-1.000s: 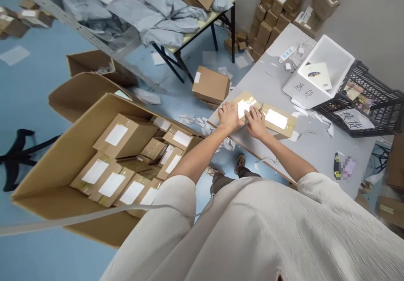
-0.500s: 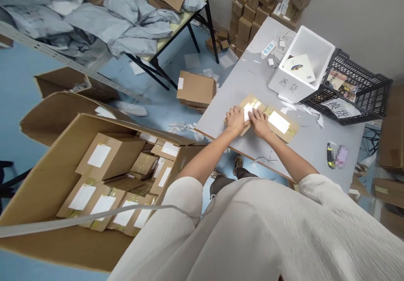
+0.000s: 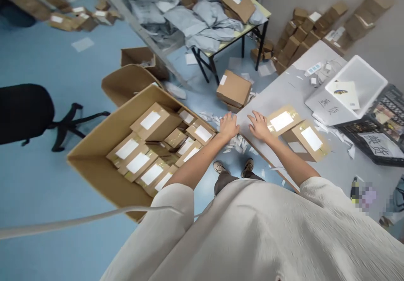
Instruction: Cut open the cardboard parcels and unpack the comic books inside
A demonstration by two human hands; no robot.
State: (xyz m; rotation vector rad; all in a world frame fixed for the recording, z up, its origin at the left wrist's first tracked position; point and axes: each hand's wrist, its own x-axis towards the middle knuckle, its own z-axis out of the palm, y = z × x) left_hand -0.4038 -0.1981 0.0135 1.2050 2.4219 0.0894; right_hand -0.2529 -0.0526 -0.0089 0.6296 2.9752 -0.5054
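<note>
Two taped cardboard boxes stand on the grey table (image 3: 252, 112): a flat one (image 3: 288, 114) with a white label, and a second box (image 3: 311, 133) nearer me with a label on top. My right hand (image 3: 259, 126) is over the table edge, just left of the flat box, fingers spread and holding nothing. Off the table's left corner, my left hand (image 3: 229, 126) hovers with fingers apart and nothing in it. Left of that hand, a large open carton (image 3: 94, 175) holds several labelled boxes (image 3: 156, 123).
A white foam bin (image 3: 362, 74) and a black crate (image 3: 356, 133) stand on the table's right. Paper scraps (image 3: 238, 144) litter the floor by the table edge. A loose box (image 3: 233, 88), a black chair (image 3: 28, 112) and a bag-laden table (image 3: 265, 13) surround the area.
Both hands have let go of the labelled box and moved left, the left one past the table edge. My view has turned left, bringing the chair into sight.
</note>
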